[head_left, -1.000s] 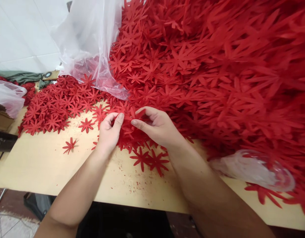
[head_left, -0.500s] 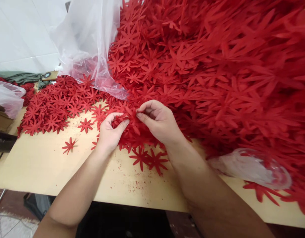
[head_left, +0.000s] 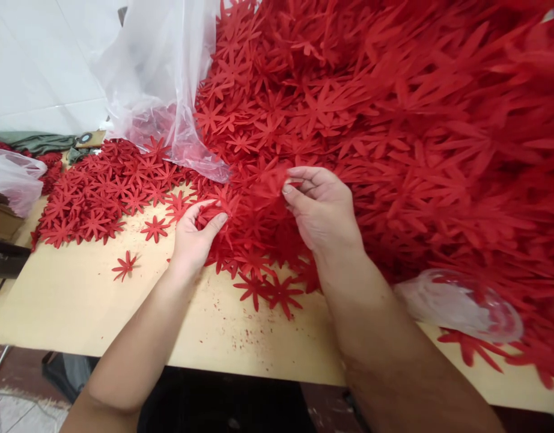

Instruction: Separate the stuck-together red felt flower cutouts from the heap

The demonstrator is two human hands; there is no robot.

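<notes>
Early yet, I'd judge: left hand (head_left: 193, 237) fingers pinch shut on a few red cutouts (head_left: 216, 210), right hand (head_left: 319, 207) plucks one off huge unsorted heap (head_left: 394, 120); small spread batch (head_left: 97, 192) on desk (head_left: 79, 300).

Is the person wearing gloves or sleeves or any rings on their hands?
No. The left hand and right hand are bare, with no gloves, rings, watch or bracelets in view. Both forearms are uncovered too, with no sleeves showing. The fingernails are short and unpainted.

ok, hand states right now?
Left hand: closed, pinching red flower cutouts.
Right hand: closed, pinching a red cutout off the pile.
</notes>
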